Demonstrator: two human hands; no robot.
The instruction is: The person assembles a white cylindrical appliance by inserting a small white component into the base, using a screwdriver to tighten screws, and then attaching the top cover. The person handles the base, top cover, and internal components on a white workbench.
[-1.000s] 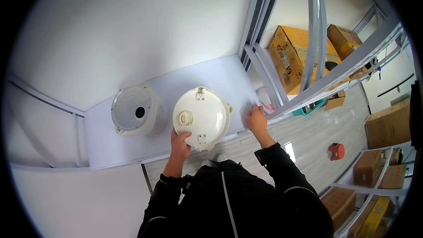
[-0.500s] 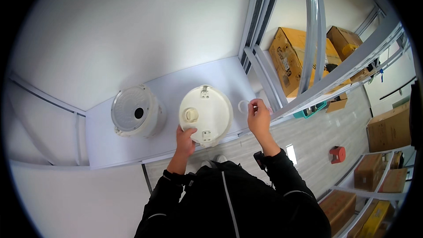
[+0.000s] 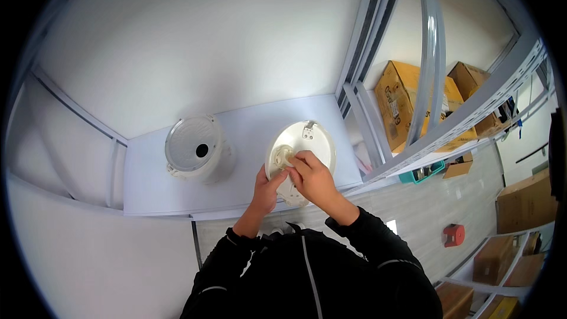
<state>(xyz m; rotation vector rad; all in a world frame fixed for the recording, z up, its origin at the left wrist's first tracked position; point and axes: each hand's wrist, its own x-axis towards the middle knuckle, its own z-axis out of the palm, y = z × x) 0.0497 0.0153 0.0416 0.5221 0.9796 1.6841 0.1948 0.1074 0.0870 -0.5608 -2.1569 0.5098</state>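
A round cream-white lid (image 3: 322, 162) with metal clip plates (image 3: 308, 130) is tilted in front of me at the table's near side. My left hand (image 3: 264, 193) grips its lower left edge, fingers underneath and thumb on top. On the lid's face, toward the left, a raised round fitting (image 3: 282, 155) shows, with a thin pale ring around it. My right hand (image 3: 313, 176) bends over the lid, its fingertips pinched together at this ring beside the left thumb. The fingers partly hide the fitting. To the left stands a white round tub (image 3: 220, 156) with a grey disc top and a dark hole.
Both stand at a pale table (image 3: 254, 121) against a white wall. Grey metal shelf posts (image 3: 434, 53) rise at the right, with a yellow carton (image 3: 404, 103) behind them. A teal crate (image 3: 422, 172), a red stool (image 3: 453, 235) and shelved brown cartons (image 3: 495, 258) are farther right.
My right hand has come left with the pale ring, from beside the lid onto its raised fitting. My left thumb has shifted up beside the fitting. The view has turned slightly.
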